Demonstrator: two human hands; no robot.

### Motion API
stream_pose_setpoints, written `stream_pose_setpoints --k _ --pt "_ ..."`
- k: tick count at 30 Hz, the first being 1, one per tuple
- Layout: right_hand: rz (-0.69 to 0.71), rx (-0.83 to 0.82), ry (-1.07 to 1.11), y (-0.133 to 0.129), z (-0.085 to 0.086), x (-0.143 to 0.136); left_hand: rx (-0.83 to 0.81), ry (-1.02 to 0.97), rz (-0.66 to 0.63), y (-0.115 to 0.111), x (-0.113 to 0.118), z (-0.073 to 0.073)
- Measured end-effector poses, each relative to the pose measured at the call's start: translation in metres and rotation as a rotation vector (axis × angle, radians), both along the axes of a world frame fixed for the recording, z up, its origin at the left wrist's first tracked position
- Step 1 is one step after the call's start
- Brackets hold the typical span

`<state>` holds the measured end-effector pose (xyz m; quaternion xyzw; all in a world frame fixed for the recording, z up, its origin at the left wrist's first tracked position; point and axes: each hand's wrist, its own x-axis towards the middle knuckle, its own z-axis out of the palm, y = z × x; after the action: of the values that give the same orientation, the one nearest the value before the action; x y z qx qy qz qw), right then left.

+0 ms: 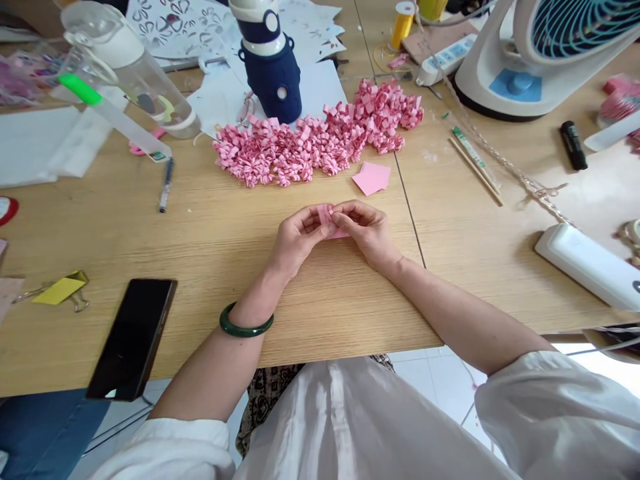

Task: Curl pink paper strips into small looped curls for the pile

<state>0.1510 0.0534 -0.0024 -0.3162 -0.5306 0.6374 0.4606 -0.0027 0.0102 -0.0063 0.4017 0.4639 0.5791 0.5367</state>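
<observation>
Both my hands meet over the wooden table, just in front of a long heap of curled pink paper pieces. My left hand pinches a small pink paper piece between thumb and fingers. On the same paper's right side, my right hand closes thumb and forefinger. Some pink also shows low between the hands; whether it is the same piece cannot be told. Flat pink paper pieces lie a little beyond my right hand.
A dark blue bottle stands behind the heap, a clear bottle leans at left. Phone and binder clip lie front left. At right are a fan, white device, black marker and twisted cord.
</observation>
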Motion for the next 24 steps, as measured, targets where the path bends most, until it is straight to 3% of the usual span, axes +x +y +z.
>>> stream_pose_setpoints --k 4,9,16,24 --pt "-0.005 -0.021 -0.011 0.000 -0.001 -0.001 0.007 0.023 -0.007 -0.001 0.001 0.003" --pt "-0.068 0.096 -0.110 0.002 -0.004 0.004 -0.006 -0.051 0.111 0.001 0.002 0.004" --pt "-0.041 0.182 -0.090 0.005 -0.005 0.007 -0.118 -0.269 -0.025 -0.003 0.005 0.018" --pt "-0.036 0.126 -0.117 0.004 -0.003 0.008 -0.131 -0.157 -0.072 -0.004 0.005 0.014"
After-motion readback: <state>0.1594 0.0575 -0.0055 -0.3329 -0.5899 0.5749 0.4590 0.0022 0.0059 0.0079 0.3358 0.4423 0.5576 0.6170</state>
